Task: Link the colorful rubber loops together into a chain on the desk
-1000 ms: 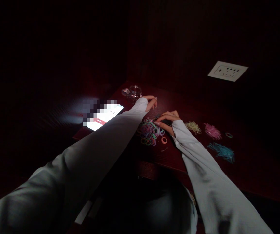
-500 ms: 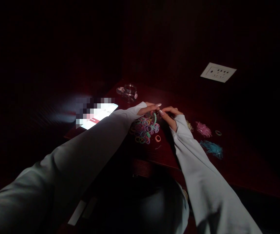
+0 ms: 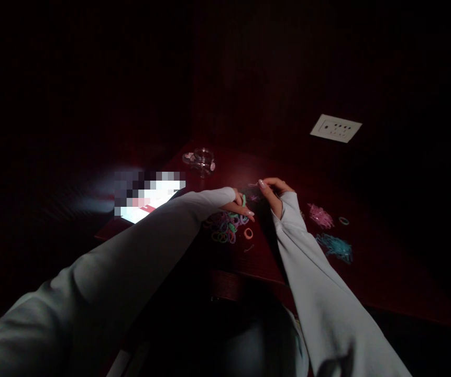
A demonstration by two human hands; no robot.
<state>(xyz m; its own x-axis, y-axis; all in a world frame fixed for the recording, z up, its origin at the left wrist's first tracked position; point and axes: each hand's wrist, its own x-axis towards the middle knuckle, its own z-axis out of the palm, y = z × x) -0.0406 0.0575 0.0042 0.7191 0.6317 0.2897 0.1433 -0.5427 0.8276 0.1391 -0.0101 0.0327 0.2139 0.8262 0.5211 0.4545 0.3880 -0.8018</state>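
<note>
The right hand (image 3: 274,189) is pinching a thin band (image 3: 253,184) between thumb and fingertips, above the table (image 3: 264,264). The left hand (image 3: 243,207) is hovering over the far side of the ring pile (image 3: 225,226), fingers partly extended; a green ring (image 3: 243,200) is showing at them, but whether they are gripping it cannot be told. The left hand is partly covering the pile. Small purple bands (image 3: 253,198) are lying between the hands.

Surroundings: an orange ring (image 3: 248,234) and a loose loop (image 3: 249,248) are lying just beside the pile, on its near right. Beyond the right sleeve (image 3: 307,251), pink bands (image 3: 320,215), blue bands (image 3: 335,248) and a single ring (image 3: 343,221) are resting apart; the sleeve is hiding most of a yellowish bunch (image 3: 303,214). A clear jar (image 3: 204,161) is standing at the back. A lit phone (image 3: 141,211) is lying left, partly behind the left sleeve (image 3: 150,235). A socket plate (image 3: 336,128) is showing at upper right. Darkness is obscuring the outer areas.
</note>
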